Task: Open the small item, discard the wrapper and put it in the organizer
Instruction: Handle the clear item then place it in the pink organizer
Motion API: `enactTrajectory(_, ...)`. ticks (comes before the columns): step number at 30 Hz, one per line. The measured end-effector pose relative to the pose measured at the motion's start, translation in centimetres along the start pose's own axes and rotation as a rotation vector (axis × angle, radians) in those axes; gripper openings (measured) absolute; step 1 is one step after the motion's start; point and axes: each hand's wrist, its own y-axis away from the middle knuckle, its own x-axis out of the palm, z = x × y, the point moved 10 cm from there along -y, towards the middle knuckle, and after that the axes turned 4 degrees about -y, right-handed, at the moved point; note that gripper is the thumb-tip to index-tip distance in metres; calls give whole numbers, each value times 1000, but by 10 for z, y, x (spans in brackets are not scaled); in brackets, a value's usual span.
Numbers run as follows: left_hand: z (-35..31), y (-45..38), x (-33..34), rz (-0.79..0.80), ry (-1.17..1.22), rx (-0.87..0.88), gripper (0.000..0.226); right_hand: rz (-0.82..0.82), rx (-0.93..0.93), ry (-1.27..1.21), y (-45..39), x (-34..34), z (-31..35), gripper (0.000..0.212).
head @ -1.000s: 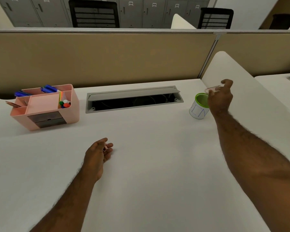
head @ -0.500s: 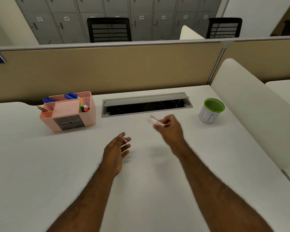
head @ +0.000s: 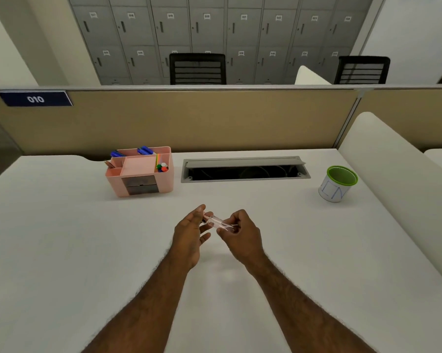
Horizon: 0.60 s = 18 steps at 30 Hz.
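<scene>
L hand [head: 189, 234]: mine, raised over the desk centre, palm turned inward, fingers loosely spread; thumb + fingertips touch the L end of the clear wrapper. Whether it's a firm pinch or only a touch, can't tell.
R hand [head: 241, 234]: curled closed, thumb + forefinger pinching the R end of the wrapper.
Clear wrapper [head: 218, 222]: see-through plastic sleeve, stretched btwn both hands, tilted w/ L end a bit higher in view. Held up off the desk.
Small item: sth faintly pink/dark shows by my L fingertips at the wrapper's L end; too small + blurred to say what it is or if it's inside or out.
Organizer [head: 141, 186]: pink, several compartments, far-L of my hands, well apart from them. Blue pens in the back slots, pencils at the L corner, small coloured bits in the R slot, mid tray looks bare pink. Two dark drawers on the front face.
Cup [head: 338, 184]: white w/ green rim + green inside, blue marks on its side, upright, far R on the desk, well apart from my hands.
Cable slot [head: 245, 169]: grey, lid up, btwn organizer + cup at the desk's back edge.
Desk [head: 62, 250]: white.
Partition [head: 189, 118]: tan, behind the desk; blue "010" plate [head: 35, 98] at its top L.
</scene>
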Motion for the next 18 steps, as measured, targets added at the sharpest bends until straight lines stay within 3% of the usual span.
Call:
enactTrajectory(8,-6,15,-12,-7,-3,33,24,6,-55,2,18,12,10,24)
enactTrajectory(18,-12,20,-10,36,-18,56,28,-18,-97,-38,23,13,20,24)
